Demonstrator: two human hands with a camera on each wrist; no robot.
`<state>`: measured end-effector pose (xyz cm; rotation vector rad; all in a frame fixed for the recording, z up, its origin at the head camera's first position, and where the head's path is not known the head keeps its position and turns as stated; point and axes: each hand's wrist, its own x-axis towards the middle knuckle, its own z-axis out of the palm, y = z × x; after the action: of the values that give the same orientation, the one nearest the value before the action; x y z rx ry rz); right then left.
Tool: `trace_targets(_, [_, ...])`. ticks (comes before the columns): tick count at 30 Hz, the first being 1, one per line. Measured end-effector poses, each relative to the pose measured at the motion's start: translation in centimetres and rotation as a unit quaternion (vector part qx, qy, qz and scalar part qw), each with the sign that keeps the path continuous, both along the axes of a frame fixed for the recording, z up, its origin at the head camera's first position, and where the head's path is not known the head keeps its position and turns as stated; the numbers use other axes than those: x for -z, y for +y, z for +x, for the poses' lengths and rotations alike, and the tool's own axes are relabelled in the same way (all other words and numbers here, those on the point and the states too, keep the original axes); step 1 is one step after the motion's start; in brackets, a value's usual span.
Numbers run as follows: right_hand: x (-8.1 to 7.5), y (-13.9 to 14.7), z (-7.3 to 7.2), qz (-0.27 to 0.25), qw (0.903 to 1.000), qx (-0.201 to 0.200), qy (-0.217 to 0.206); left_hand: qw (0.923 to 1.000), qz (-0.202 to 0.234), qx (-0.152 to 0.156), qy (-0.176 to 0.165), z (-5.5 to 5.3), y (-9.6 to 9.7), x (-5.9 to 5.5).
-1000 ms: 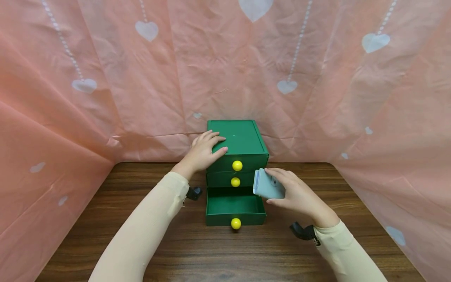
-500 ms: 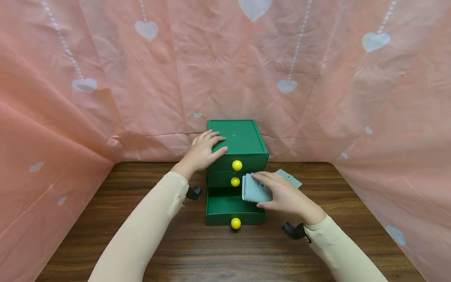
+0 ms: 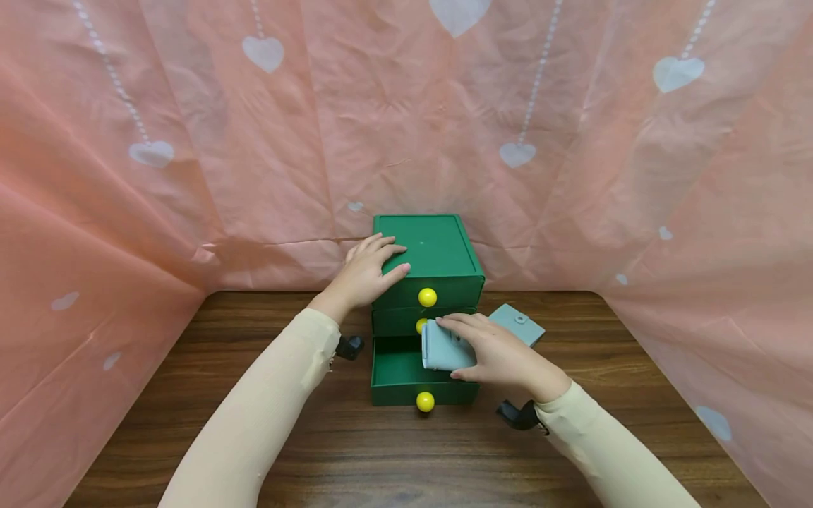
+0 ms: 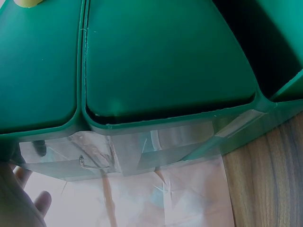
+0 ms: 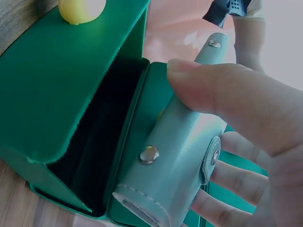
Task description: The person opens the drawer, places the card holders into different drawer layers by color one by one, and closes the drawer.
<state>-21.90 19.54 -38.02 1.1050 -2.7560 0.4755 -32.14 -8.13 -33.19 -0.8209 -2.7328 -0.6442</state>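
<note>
My left hand [image 3: 365, 274] rests with spread fingers on the top left edge of a green drawer cabinet [image 3: 435, 243]. In the left wrist view only part of that hand shows, at the lower left corner. My right hand [image 3: 504, 356] grips a light blue wallet [image 3: 444, 347] between thumb and fingers. The wallet has a snap strap and metal rivets along its spine [image 5: 165, 137]. It is held over the right side of the bottom drawer [image 3: 396, 365], which is pulled out. The two upper drawers are closed. Little of the drawer's inside is visible behind the wallet.
A second light blue wallet [image 3: 517, 326] lies on the wooden table [image 3: 394, 458] right of the cabinet, partly behind my right hand. Round yellow knobs [image 3: 428, 297] stick out from the drawer fronts. A pink curtain [image 3: 394, 127] with hearts surrounds the table.
My right hand has moved left and slightly down with the wallet, from the drawer's right edge to over it. This uncovers the second wallet. The left hand stays put.
</note>
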Motion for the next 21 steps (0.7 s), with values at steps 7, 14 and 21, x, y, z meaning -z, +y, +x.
trace_targets(7, [0.1, -0.4, -0.1, 0.010, 0.9999, -0.010, -0.008, 1.0000, -0.002, 0.000, -0.001, -0.1, 0.0, 0.0])
trace_targets(14, [0.1, -0.9, -0.1, 0.017, 0.9995, -0.016, -0.019, 1.0000, 0.000, 0.000, -0.002, 0.0, -0.1, -0.1])
trace_targets(21, [0.1, -1.3, 0.0, 0.017, 0.9994, -0.024, -0.015, 1.0000, -0.002, 0.000, 0.000, -0.1, -0.1, 0.1])
